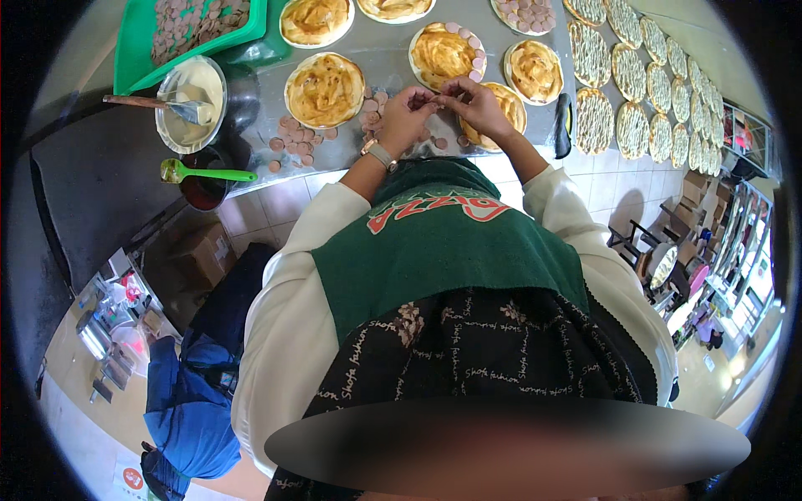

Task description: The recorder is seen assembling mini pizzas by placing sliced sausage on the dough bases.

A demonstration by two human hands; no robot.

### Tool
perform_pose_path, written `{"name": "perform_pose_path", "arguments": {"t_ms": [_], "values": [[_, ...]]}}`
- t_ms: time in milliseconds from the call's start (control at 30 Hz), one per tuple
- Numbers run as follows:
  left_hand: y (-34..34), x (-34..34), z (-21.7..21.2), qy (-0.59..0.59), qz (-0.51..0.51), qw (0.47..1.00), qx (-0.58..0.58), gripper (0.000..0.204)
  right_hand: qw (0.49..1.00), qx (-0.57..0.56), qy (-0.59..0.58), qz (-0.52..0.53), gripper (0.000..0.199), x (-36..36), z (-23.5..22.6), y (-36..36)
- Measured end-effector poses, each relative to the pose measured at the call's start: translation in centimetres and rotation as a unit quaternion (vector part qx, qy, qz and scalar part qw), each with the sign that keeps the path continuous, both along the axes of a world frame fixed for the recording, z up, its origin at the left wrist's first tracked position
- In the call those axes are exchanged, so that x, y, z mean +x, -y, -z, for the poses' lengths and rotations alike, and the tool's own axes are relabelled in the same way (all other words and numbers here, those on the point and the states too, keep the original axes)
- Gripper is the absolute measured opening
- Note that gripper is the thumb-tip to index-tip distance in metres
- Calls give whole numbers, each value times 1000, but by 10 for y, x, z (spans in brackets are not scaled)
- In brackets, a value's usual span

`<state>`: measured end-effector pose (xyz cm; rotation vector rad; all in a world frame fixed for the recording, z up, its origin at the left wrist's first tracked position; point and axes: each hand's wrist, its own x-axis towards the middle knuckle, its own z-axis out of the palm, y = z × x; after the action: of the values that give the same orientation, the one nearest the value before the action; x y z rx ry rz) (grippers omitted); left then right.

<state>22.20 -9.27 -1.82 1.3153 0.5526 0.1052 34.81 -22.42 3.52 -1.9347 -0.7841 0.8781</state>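
Here both hands — left hand (pixel 407 115), right hand (pixel 478 104) — pinch fingers together on a sausage slice (pixel 438 99) over the sauced pizza base (pixel 499 113) on the counter (pixel 376 58).

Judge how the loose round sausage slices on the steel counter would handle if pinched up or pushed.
The sausage slices look thin and flat, so probably light and bendy when pinched. Lying flat on the smooth steel counter, they would likely slide, not roll. Left hand and right hand meet fingertip to fingertip over them, which hints that they may cling together and need peeling apart.
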Motion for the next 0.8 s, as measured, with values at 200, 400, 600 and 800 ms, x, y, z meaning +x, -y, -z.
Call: {"name": "perform_pose_path", "arguments": {"t_ms": [200, 400, 600, 800], "values": [[-8, 1, -13, 28, -25, 989, 141, 19, 966, 67, 250, -3, 14, 26, 34, -3], [-15, -40, -13, 29, 70, 903, 423, 17, 926, 11, 366, -94, 15, 19, 32, 1], [-8, -64, -18, 11, 54, 886, 461, 16, 928, -13, 338, -158, 23, -54, 39, 8], [-15, -68, -24, 16, 41, 882, 468, 15, 961, -99, 173, -194, 23, -55, 39, 0]]}}
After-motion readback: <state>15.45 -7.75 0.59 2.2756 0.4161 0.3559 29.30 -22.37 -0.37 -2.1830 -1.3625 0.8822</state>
